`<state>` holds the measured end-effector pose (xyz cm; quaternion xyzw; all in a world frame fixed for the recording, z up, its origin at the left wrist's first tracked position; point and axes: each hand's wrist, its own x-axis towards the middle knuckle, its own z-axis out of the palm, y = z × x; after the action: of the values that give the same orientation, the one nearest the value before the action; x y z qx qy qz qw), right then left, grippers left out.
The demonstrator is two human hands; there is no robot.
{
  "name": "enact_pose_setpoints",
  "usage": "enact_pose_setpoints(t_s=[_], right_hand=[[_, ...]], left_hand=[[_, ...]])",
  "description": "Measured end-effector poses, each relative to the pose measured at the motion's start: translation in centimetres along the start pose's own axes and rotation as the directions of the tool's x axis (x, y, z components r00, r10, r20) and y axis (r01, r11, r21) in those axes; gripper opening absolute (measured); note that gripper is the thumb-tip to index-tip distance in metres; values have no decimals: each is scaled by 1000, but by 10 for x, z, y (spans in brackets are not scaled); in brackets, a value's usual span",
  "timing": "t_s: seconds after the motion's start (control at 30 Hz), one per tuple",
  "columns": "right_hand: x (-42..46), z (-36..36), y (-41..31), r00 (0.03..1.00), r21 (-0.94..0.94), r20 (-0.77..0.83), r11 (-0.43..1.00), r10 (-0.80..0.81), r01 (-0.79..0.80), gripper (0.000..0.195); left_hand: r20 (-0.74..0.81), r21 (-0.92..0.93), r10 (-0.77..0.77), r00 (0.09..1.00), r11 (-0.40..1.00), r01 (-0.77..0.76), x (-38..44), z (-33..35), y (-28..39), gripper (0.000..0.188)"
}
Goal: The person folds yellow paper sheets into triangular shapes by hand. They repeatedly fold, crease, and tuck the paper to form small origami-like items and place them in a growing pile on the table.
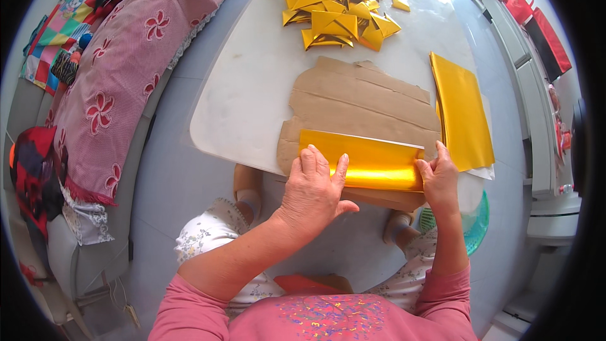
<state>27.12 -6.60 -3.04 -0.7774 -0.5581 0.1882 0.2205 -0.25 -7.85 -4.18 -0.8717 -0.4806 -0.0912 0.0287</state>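
Observation:
A sheet of gold foil paper (378, 163), folded into a wide band, lies on a flat piece of brown cardboard (360, 99) at the near edge of the table. My left hand (312, 189) rests with its fingertips on the left part of the band, fingers apart and thumb sticking out to the right. At the band's right end my right hand (438, 173) pinches the paper between thumb and fingers. Right of the cardboard lies a stack of flat gold foil sheets (461, 113). Towards the far side sits a heap of folded gold paper pieces (341, 9).
The white table (236, 85) has a rounded near left corner. A sofa with a pink flowered cover (118, 66) runs along the left. Under the table's right side stands a green plastic basket (477, 227). White cabinets (535, 90) line the right.

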Motion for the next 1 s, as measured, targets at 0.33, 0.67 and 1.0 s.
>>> enact_pose_setpoints(t_s=[0.33,0.67,1.0], right_hand=[[2,4,13,992,6,-87,995,-95,96,60],[-1,-9,-7,1000,-55,8,998,-20,20,59],[-2,-7,-5,1000,-64,-14,998,-18,17,58]], left_hand=[[5,-43,1,1000,999,0,4,0,-1,91],[14,-37,-2,1000,999,3,5,-2,1,91],[-35,-75,55,998,996,-58,7,6,0,100]])
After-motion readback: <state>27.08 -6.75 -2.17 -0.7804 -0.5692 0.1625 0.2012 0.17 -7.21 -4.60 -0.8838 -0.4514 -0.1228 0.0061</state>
